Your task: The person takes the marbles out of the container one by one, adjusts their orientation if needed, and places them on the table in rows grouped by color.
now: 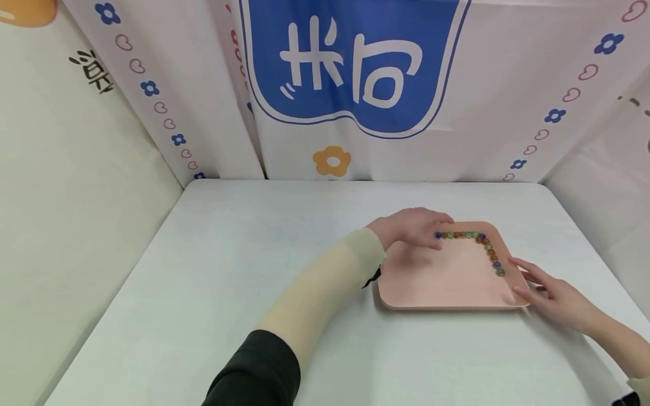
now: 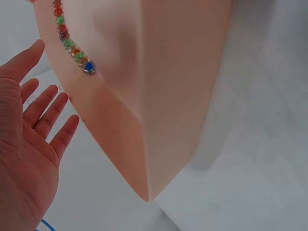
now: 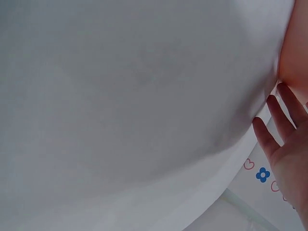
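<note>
I see marbles (image 1: 491, 252) along the tray's (image 1: 437, 287) far and right edges, the left hand (image 1: 413, 226) loose by its far-left corner, the right hand's (image 1: 563, 303) extended fingers touching its right edge.

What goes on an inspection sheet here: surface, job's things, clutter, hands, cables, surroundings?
Surface: white table.
Job's things: pink tray on the table; round beads, blue, green and orange-brown, in a bent row along its far and right sides.
Clutter: nothing seen.
Hands: left hand over the tray's far-left part, near the row's end, contact unclear; right hand at the right rim.
Cables: nothing seen.
Surroundings: printed cloth behind, with blue panel.
</note>
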Motion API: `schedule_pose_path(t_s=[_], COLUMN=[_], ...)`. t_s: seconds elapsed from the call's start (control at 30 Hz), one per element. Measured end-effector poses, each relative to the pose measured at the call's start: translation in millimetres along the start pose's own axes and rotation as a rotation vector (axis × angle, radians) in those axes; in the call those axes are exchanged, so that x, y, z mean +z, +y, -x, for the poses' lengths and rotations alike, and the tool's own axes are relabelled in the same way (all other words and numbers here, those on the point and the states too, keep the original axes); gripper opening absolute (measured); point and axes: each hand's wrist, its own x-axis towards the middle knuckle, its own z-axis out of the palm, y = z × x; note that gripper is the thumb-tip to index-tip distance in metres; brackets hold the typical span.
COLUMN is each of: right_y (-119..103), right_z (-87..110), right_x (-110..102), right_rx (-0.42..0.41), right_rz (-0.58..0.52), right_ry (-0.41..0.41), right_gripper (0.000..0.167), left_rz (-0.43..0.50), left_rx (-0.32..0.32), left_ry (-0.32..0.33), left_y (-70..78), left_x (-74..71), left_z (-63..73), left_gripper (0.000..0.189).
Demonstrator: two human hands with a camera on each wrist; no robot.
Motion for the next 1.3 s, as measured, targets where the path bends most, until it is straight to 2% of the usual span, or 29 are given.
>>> schedule_pose_path(t_s=[0.13, 0.27, 0.43, 0.67, 0.87, 0.97, 1.07, 1.17, 1.3], right_y=[-2, -3, -3, -3, -4, -4, -3, -3, -3], right_z=[-0.6, -0.8, 0.2, 0.5, 0.0, 0.1, 0.1, -0.2, -0.2], right_x=[-1, -2, -2, 0, 0, 0, 1, 1, 1], right_rx=[0.002, 0.009, 0.008, 0.005, 0.016, 0.019, 0.028, 0.034, 0.026], right_rz=[-0.009, -0.024, -0.033, -0.035, -0.028, -0.025, -0.021, -0.019, -0.025], right_ry=[-0.012, -0.019, -0.008, 0.002, -0.007, -0.009, -0.014, -0.018, -0.009], right_gripper=[0.063, 0.063, 0.062, 0.062, 0.062, 0.062, 0.063, 0.063, 0.063], left_rz=[0.034, 0.126, 0.221, 0.251, 0.313, 0.281, 0.224, 0.191, 0.167], left_rx=[0.006, 0.010, 0.009, -0.033, -0.080, -0.086, -0.069, -0.120, -0.175], left_ry=[0.016, 0.021, 0.010, 0.009, 0.015, 0.011, 0.001, -0.007, -0.021], left_y=[3.6, 6.7, 6.4, -2.0, -8.5, -7.4, -5.3, -1.0, 3.5], left_x=[-6.0, -8.1, -1.6, 8.8, 14.7, 15.0, 15.0, 15.1, 17.0], left_z=[-3.0, -6.7, -11.3, -11.9, -11.5, -12.2, -13.8, -13.2, -11.3], left_gripper=[0.060, 0.055, 0.051, 0.050, 0.052, 0.046, 0.030, 0.019, 0.019])
